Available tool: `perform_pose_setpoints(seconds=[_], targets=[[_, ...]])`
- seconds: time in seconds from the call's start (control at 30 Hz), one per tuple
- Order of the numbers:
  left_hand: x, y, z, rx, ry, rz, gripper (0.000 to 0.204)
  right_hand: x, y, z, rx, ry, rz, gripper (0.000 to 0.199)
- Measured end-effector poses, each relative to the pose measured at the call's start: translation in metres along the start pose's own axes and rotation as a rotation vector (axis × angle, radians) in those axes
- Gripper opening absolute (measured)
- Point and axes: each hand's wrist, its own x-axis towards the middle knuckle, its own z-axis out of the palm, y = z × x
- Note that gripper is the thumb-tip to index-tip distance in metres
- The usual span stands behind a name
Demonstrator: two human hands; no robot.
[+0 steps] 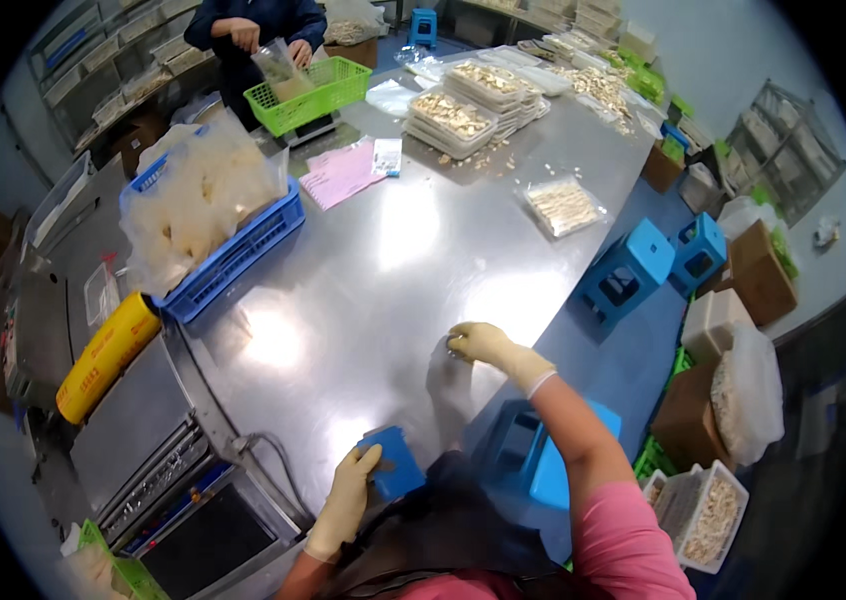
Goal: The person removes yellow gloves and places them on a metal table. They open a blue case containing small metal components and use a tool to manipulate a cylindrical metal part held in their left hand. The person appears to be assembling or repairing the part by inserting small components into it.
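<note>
So the left hand [345, 500], in a pale yellow glove, has a grip on a blue block [398, 468], thumb over its edge. The block is right at the near edge of the metal table [358, 300], just in front of the person's apron [433, 535]. The right hand [486, 343], also gloved, is out over the table to the right, fingers curled down. Can't tell if it's pinching anything or touching the metal.

Over on the left there's a blue crate [243, 255] piled with cloudy bags [198, 200], with a yellow roll [108, 358] just beside it. Further up: pink sheets [341, 175], stacked trays [453, 118] of pale bits, and a flat packet [563, 206] near the right edge. Across the table, a co-worker [263, 18] has both hands at a clear bag [281, 68] over a green basket [315, 98].
</note>
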Motion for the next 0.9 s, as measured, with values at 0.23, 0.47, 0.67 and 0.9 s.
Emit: perform_pose_setpoints(seconds=[0.23,0.47,0.67,0.9], targets=[[0.027,0.04,0.066,0.012,0.203,0.057,0.035,0.065,0.006,-0.041,-0.631,-0.051,-0.335,0.031],[0.078,0.039,0.103,0.345,0.358,0.244,0.029,0.075,0.047,-0.047,-0.441,0.061,-0.601,0.027],[0.095,0.034,0.12,0.467,0.442,0.334,0.036,0.055,0.05,-0.07,-0.249,0.188,-0.551,0.055],[0.142,0.014,0.096,-0.263,0.439,0.268,0.039,0.004,-0.01,-0.018,0.068,-0.125,-0.634,0.083]])
